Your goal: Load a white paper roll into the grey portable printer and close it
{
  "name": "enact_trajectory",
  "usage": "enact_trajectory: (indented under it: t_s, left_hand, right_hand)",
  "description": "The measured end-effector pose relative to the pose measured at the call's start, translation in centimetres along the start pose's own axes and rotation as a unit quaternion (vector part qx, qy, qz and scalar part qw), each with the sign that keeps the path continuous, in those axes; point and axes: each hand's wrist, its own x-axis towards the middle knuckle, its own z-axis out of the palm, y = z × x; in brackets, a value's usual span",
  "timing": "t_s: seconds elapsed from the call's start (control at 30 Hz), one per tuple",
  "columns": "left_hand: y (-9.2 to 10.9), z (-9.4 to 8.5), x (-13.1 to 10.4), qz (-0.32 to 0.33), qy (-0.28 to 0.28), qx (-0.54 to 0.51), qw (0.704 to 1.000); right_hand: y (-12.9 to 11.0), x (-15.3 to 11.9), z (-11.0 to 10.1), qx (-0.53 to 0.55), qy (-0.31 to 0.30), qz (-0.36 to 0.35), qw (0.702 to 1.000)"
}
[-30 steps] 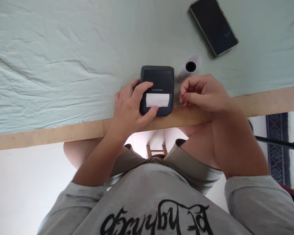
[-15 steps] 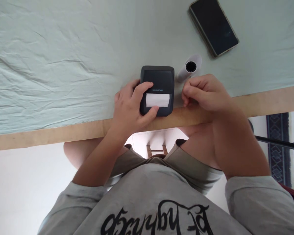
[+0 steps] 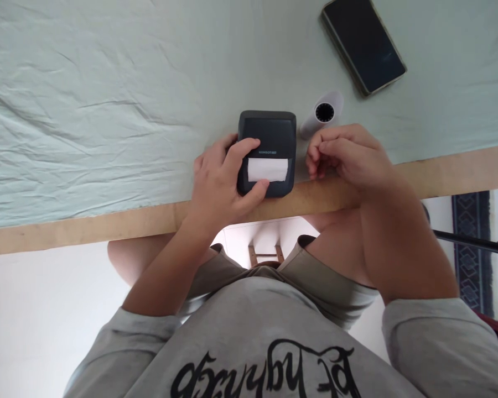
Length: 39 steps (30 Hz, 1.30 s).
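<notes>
A dark portable label printer [image 3: 267,132] sits at the table's front edge, with a white paper strip [image 3: 268,169] showing in its slot. My left hand [image 3: 218,179] grips it from the left side, thumb and index finger resting on its top face. To the right of the printer is my right hand [image 3: 346,155], its fingers curled loosely inward and the thumb lying against the index finger. I see nothing held in it. Just beyond that hand lies a white roll [image 3: 309,122] with a black toothed core, standing slightly apart from the printer.
A dark smartphone [image 3: 364,47] in a clear-edged case lies at the back right. Pale green wrinkled cloth [image 3: 108,99] covers the table up to its wooden front edge [image 3: 87,226]. My legs are below that edge, and a patterned dark mat [image 3: 473,249] is on the floor at right.
The fingers of my right hand have loosened slightly from a tighter curl. My left hand and the printer have stayed in place.
</notes>
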Motion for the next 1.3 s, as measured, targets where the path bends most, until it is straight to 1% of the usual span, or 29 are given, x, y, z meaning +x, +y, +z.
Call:
enact_trajectory:
  t_s: [0.27, 0.47, 0.6, 0.87, 1.07, 1.3]
  left_hand:
    - [0.11, 0.01, 0.0, 0.01, 0.008, 0.008, 1.0]
    - [0.19, -0.12, 0.01, 0.02, 0.014, 0.012, 1.0]
    - [0.13, -0.07, -0.03, 0.011, 0.001, 0.013, 1.0]
    - [0.15, -0.23, -0.02, 0.008, -0.008, 0.014, 1.0]
    - [0.2, -0.29, -0.01, 0.004, -0.008, 0.012, 1.0]
    - [0.2, -0.19, -0.01, 0.002, -0.01, 0.004, 1.0]
  right_hand:
    - [0.8, 0.42, -0.1, -0.011, -0.005, -0.045, 0.999]
    - [0.63, 0.45, -0.23, -0.036, -0.009, -0.05, 0.998]
    - [0.63, 0.49, -0.34, -0.043, -0.016, -0.049, 0.998]
    - [0.62, 0.3, -0.46, -0.063, -0.016, -0.055, 0.996]
    - [0.57, 0.15, -0.49, -0.07, -0.045, -0.071, 0.994]
    - [0.38, 0.1, -0.32, -0.099, -0.035, -0.069, 0.992]
